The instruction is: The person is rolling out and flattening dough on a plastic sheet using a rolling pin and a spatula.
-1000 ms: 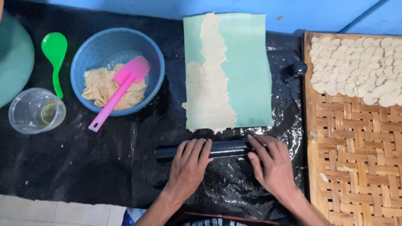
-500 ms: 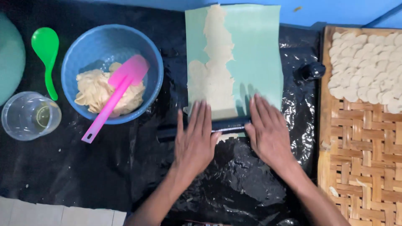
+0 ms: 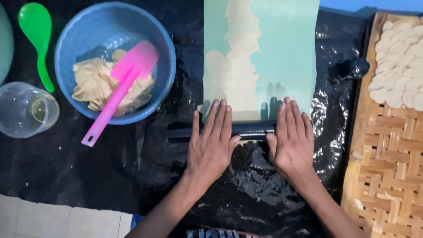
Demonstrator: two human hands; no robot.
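**Hands flat on a dark roller at the foot of a pale green sheet**

Black plastic sheeting (image 3: 101, 176) covers most of the frame, glossy and wrinkled, with pale floor tiles showing at the lower left. Along the right edge lies a woven bamboo tray (image 3: 387, 167), carrying thin pale dough rounds (image 3: 398, 70) in its upper part. At top centre a pale green sheet (image 3: 286, 53) runs up out of the frame, with a ragged strip of flattened dough (image 3: 235, 66) spread down its left half. In the upper left sits a blue bowl (image 3: 83, 39) holding a lump of dough (image 3: 94, 86) and a pink spatula (image 3: 119, 88) leaning over its lower rim. Across the centre, at the sheet's lower edge, lies a dark roller (image 3: 251, 129).

The left hand (image 3: 213, 141) and the right hand (image 3: 293, 139) rest palm-down on the roller, fingers straight and close together, gripping nothing; the fingertips reach onto the sheet. Far left are a clear plastic cup (image 3: 26, 110) and, above it, a green spoon (image 3: 37, 39).
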